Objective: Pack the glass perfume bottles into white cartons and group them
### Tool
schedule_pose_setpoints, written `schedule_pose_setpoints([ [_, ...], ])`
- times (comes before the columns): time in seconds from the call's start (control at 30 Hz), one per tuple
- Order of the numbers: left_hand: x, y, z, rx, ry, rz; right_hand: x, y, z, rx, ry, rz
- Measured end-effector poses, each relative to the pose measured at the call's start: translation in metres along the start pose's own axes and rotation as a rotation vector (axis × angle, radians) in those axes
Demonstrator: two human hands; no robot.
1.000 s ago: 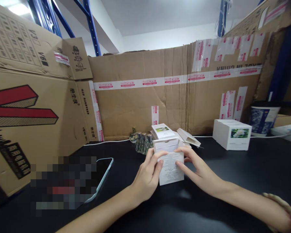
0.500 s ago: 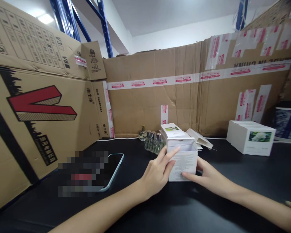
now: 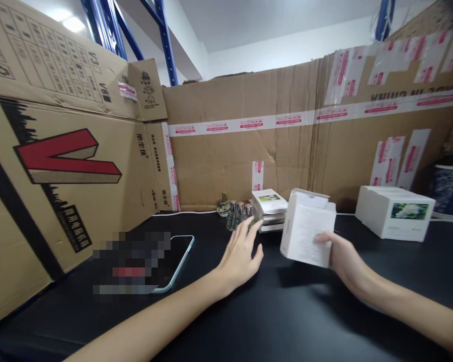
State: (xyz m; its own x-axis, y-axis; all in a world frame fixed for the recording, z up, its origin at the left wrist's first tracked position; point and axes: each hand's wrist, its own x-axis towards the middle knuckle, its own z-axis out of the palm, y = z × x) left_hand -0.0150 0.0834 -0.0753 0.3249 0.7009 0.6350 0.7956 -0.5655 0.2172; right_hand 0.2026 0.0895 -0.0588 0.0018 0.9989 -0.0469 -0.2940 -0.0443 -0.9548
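Observation:
A small white carton [image 3: 307, 231] with printed text and a raised top flap is gripped by my right hand [image 3: 345, 254], tilted and lifted off the black tabletop. My left hand [image 3: 241, 256] is free of the carton, its fingers apart and pointing toward the small glass bottles [image 3: 239, 213] with silver caps; whether a fingertip touches one I cannot tell. Beside the bottles stands a stack of flat white boxes [image 3: 270, 202], the top one bearing a flower picture. A rounder glass bottle [image 3: 224, 206] sits at the back, left of the capped ones.
A phone [image 3: 179, 264] with a pale blue edge, partly pixelated, lies at the left. White boxes with a flower picture [image 3: 396, 213] stand at the right, near a blue patterned cup [image 3: 451, 191]. Large cardboard sheets [image 3: 226, 166] wall the back and left.
My right hand has lifted the carton, tilted it and moved it right. My left hand has let go of it and opened, shifting slightly left and uncovering more of the stacked boxes.

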Motion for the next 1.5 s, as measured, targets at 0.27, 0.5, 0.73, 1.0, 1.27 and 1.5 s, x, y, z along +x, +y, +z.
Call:
schedule_pose_setpoints([
  [0.27,0.003,-0.006,0.001,0.167,-0.036,0.049,0.0,-0.014,-0.003,0.529,-0.283,0.382],
  [0.5,0.003,-0.009,0.0,0.295,-0.105,0.014,0.02,0.008,-0.019,0.398,-0.441,0.268],
  [0.73,0.005,-0.007,-0.004,0.417,-0.221,-0.042,0.011,-0.004,-0.007,0.312,-0.29,0.287],
  [1.0,0.009,-0.014,-0.003,0.227,-0.008,-0.042,-0.008,-0.017,0.008,0.272,-0.128,0.279],
  [1.27,0.011,-0.032,0.007,-0.187,0.096,-0.466,-0.009,-0.017,0.009,0.246,-0.089,0.259],
  [1.5,0.016,-0.034,0.006,-0.27,0.04,-0.617,-0.007,-0.013,0.006,0.228,-0.095,0.239],
])
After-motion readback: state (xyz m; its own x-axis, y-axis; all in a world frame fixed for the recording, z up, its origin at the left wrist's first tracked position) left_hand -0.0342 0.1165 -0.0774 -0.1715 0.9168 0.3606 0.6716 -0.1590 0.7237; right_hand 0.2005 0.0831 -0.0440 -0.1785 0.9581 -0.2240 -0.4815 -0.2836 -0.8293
